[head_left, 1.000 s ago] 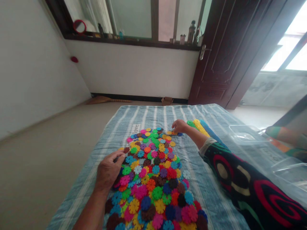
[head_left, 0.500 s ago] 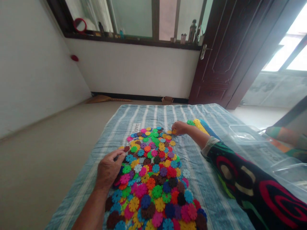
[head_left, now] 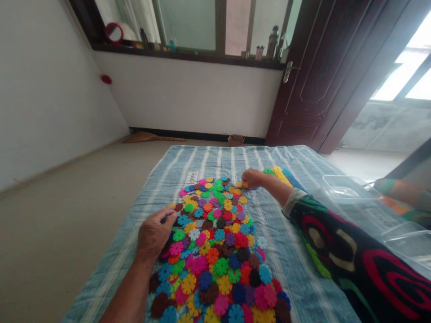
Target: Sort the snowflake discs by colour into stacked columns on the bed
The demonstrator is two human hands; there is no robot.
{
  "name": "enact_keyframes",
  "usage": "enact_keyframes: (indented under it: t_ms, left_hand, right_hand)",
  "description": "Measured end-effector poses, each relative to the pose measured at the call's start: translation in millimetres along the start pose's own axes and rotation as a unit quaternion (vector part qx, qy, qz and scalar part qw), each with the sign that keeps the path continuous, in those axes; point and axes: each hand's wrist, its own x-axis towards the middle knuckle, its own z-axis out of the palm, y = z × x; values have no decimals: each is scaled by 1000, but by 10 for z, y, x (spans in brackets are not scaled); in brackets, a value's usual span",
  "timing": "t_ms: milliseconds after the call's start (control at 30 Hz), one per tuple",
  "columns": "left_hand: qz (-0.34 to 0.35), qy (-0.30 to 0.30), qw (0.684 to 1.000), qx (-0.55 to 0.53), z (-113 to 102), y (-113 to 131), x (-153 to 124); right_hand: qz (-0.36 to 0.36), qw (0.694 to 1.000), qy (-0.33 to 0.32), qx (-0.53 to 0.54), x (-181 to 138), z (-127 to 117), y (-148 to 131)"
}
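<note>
A wide pile of several coloured plastic snowflake discs (head_left: pixel 217 242) lies on a blue striped cloth (head_left: pixel 289 264). My left hand (head_left: pixel 155 235) rests on the pile's left edge, fingers curled, pinching a small dark piece that I cannot make out. My right hand (head_left: pixel 252 178) reaches to the pile's far right corner with fingers closed on an orange-yellow disc. Just behind that hand lie rows of joined discs (head_left: pixel 281 175) in green, yellow and blue. My right arm wears a dark patterned sleeve (head_left: pixel 340 251).
A clear plastic box (head_left: pixel 343 188) and clear plastic sheeting (head_left: pixel 397 233) lie on the cloth at the right. Bare floor (head_left: pixel 67 202) stretches left. A dark wooden door (head_left: pixel 313 76) and a windowsill (head_left: pixel 188 49) with bottles stand beyond.
Both hands stay almost in place; the right hand's fingers have shifted slightly over the discs at the far corner. The view has tilted a little.
</note>
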Motion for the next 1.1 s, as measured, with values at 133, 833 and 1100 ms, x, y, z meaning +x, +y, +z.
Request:
enact_keyframes:
  t_ms: [133,833,1100]
  left_hand:
    - [-4,0,1000,-11,-1,2,-2]
    - [7,6,1000,-5,6,6,-10]
    - [16,14,1000,-7,11,-14,-5]
  right_hand:
    - [-1,1000,14,8,-87,-73,28]
    - [50,999,1,19,28,76,376]
    - [25,999,33,16,32,63,348]
